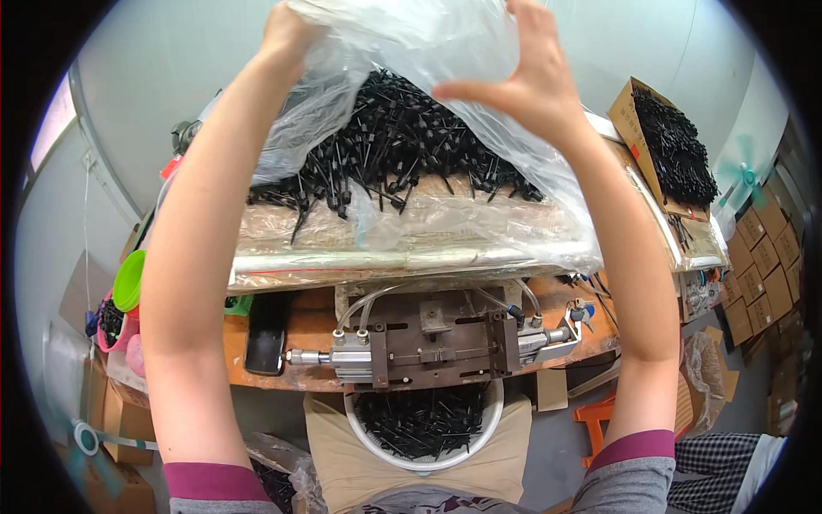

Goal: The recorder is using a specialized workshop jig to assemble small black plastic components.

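Both my arms reach up and forward over a heap of small black plastic parts with thin stems (pixel 394 128). My left hand (pixel 289 38) is closed on the upper left of a large clear plastic bag (pixel 402 26), whose film hangs around the heap. On the other side, my right hand (pixel 539 77) has its thumb and fingers spread against the film; its fingertips run to the picture's top edge. The heap spills onto a tape-covered ledge (pixel 291 227). Nearer me stands a metal clamping fixture (pixel 441 343) with an air cylinder at each side.
A white basket (pixel 355 420) of black parts rests on my lap. A phone-like black tray (pixel 265 338) lies left of the fixture. At right are a cardboard box (pixel 638 141) of black parts, stacked cartons (pixel 762 265), a fan (pixel 747 177) and an orange stool (pixel 591 415).
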`<act>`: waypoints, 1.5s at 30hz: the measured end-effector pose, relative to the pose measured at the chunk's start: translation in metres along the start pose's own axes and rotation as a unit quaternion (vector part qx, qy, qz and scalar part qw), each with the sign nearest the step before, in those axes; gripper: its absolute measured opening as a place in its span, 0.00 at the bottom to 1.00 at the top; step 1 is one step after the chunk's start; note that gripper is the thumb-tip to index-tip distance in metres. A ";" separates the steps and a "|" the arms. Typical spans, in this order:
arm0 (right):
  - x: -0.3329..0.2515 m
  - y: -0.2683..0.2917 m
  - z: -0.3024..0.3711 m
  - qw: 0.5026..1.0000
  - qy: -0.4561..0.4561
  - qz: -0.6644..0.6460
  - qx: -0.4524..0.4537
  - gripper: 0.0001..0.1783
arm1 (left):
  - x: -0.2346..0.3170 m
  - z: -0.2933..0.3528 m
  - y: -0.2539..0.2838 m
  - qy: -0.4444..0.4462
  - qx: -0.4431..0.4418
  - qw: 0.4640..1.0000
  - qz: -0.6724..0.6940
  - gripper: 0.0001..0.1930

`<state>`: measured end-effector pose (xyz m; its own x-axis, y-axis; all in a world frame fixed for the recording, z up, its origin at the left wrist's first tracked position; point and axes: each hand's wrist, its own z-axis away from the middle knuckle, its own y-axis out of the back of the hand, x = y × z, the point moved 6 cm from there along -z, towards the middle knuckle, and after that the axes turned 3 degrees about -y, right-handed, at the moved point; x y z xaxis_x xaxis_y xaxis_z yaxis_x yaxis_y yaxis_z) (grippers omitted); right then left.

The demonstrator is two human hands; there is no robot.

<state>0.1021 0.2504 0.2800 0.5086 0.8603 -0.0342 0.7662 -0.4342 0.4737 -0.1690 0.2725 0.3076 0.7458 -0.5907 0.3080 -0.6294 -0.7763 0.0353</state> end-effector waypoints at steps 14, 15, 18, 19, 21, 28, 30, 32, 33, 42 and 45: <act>0.017 0.066 0.106 0.996 -0.031 0.071 0.035 0.63 | 0.049 -0.012 0.021 0.163 -0.229 0.959 0.042 0.23; 0.017 0.068 0.102 0.996 -0.026 0.065 0.048 0.63 | 0.050 -0.012 0.019 0.172 -0.229 0.957 0.050 0.22; 0.015 0.050 0.075 0.992 -0.040 0.059 0.102 0.62 | 0.053 -0.013 0.011 0.165 -0.237 0.953 0.089 0.22; 0.018 0.036 0.062 0.992 -0.062 0.067 0.084 0.68 | 0.052 -0.014 0.007 0.160 -0.242 0.953 0.093 0.23; 0.018 0.005 0.026 0.979 -0.086 0.123 0.140 0.71 | 0.050 -0.018 -0.002 0.144 -0.249 0.952 0.103 0.23; 0.037 -0.127 -0.097 0.985 -0.166 0.030 0.031 0.67 | 0.050 -0.028 -0.023 0.060 -0.254 0.958 0.122 0.26; 0.047 -0.141 -0.113 0.984 -0.173 0.031 0.009 0.67 | 0.052 -0.030 -0.022 0.022 -0.250 0.961 0.114 0.27; 0.057 -0.146 -0.124 0.985 -0.171 0.026 -0.004 0.66 | 0.052 -0.033 -0.018 -0.031 -0.241 0.966 0.092 0.27; 0.061 -0.148 -0.130 0.986 -0.167 0.026 -0.011 0.66 | 0.050 -0.035 -0.015 -0.063 -0.233 0.968 0.072 0.28; 0.079 -0.153 -0.131 0.987 -0.139 0.023 -0.073 0.63 | -0.059 -0.023 -0.073 -0.317 -0.196 0.914 -0.162 0.32; 0.090 -0.161 -0.127 0.988 -0.130 0.026 -0.085 0.62 | -0.107 -0.019 -0.092 -0.214 -0.195 0.956 -0.045 0.29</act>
<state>-0.0254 0.4313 0.3126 0.6458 0.7312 -0.2197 0.6706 -0.4056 0.6211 -0.1948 0.4117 0.2897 0.7691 -0.6265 -0.1264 -0.5305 -0.7361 0.4205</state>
